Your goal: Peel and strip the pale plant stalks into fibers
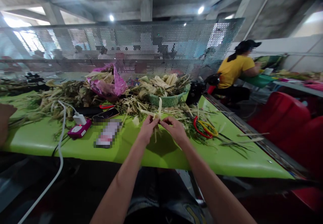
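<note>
My left hand (147, 127) and my right hand (175, 128) meet over the green table (164, 155), both closed in a pinch on a small bundle of pale leaf strips (158, 114). One strip sticks straight up from between the fingers, others hang below. Just beyond the hands lies a heap of cut leaves and stems (141, 106). A green woven basket (165, 99) full of pale strips stands behind it.
Red-handled scissors (202, 127) lie right of my hands. A pink bag (108, 82), phones, a pink power bank (79, 129) with a white cable lie left. A mesh screen backs the table. A person in yellow (236, 70) sits far right by red chairs (285, 116).
</note>
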Available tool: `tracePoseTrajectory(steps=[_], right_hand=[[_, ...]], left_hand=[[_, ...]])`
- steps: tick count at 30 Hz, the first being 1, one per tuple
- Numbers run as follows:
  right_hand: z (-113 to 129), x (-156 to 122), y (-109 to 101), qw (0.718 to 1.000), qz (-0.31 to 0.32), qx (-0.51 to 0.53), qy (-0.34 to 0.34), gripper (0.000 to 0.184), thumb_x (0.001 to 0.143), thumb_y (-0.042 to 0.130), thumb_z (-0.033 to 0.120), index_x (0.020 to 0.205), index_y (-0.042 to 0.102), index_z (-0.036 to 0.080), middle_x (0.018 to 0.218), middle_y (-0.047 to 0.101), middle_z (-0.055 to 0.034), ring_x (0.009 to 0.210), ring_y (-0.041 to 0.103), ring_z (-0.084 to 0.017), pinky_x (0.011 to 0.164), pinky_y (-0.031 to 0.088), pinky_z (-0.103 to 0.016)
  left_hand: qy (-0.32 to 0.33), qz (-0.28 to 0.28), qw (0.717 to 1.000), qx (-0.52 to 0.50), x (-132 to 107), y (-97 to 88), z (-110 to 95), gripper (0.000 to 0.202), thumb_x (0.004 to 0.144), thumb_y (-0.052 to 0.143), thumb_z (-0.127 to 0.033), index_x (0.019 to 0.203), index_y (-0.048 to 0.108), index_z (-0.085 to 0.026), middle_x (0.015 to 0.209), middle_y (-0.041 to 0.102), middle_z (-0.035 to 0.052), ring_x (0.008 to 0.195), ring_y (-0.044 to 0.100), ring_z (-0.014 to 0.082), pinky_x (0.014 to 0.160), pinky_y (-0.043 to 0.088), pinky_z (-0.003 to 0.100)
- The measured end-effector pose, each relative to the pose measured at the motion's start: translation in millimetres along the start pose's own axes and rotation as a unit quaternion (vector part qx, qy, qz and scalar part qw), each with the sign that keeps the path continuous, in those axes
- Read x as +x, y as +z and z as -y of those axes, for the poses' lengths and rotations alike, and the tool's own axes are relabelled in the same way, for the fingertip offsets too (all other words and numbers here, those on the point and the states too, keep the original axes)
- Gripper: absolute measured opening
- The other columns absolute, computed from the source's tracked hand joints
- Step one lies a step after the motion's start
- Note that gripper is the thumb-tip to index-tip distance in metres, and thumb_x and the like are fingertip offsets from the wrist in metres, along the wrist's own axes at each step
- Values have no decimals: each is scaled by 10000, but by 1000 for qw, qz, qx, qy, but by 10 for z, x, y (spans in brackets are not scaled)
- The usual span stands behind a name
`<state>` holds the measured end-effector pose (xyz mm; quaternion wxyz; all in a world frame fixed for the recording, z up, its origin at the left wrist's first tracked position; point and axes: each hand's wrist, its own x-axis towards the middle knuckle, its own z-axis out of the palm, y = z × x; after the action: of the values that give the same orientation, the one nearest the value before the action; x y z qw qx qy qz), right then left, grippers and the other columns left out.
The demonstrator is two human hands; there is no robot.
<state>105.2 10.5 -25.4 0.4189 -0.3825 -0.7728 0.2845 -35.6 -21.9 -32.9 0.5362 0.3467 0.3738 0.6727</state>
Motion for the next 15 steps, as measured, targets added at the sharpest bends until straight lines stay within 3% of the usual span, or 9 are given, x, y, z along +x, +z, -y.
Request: tracePoseTrajectory(steps=[4,9,15], right_hand=[[19,-5,3,999,-18,-18,-30,279,824,570,464,740,601,200,712,604,-11,682,542,-174,638,406,-288],[44,-10,5,999,-1,-23,-49,223,826,574,414,748,633,214,755,641,-19,736,576,-195,688,419,-308],[52,-8,-18,998,25,-37,-40,195,807,565,352,677,604,212,658,585,6,661,531,-176,633,386,-293]], left_hand=[[-44,28,997,-63,-10,-18,6,321,606,772,-300,814,572,-157,662,588,-24,565,539,84,579,453,217],[-74,53,995,-32,-22,-24,-18,389,574,801,-342,848,644,-115,611,594,-9,515,508,69,507,421,193],[-56,-8,998,-17,34,-75,-11,402,604,781,-412,840,668,-107,576,516,-41,478,462,32,457,376,158]])
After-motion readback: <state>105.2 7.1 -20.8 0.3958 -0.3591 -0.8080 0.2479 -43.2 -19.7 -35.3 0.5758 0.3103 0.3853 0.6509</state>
